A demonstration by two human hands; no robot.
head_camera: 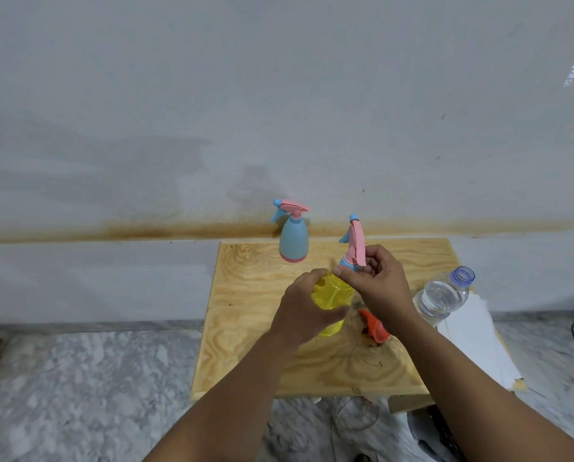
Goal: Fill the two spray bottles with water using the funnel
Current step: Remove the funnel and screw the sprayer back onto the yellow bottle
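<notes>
Left hand (304, 310) wrapped round translucent yellow plastic spray bottle (332, 300) on pale wooden tabletop (245, 295); right hand (377, 283) pinching its pink-and-blue trigger head (355, 243); orange plastic funnel (374, 326) lying beside

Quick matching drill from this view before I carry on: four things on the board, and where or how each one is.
Things:
1. yellow spray bottle
2. blue spray bottle
3. orange funnel
4. clear water bottle

States:
A. uncapped, beside the white papers
B. lying on the board
C. gripped by the left hand
D. upright near the wall

Pairs: 1-C, 2-D, 3-B, 4-A
</notes>
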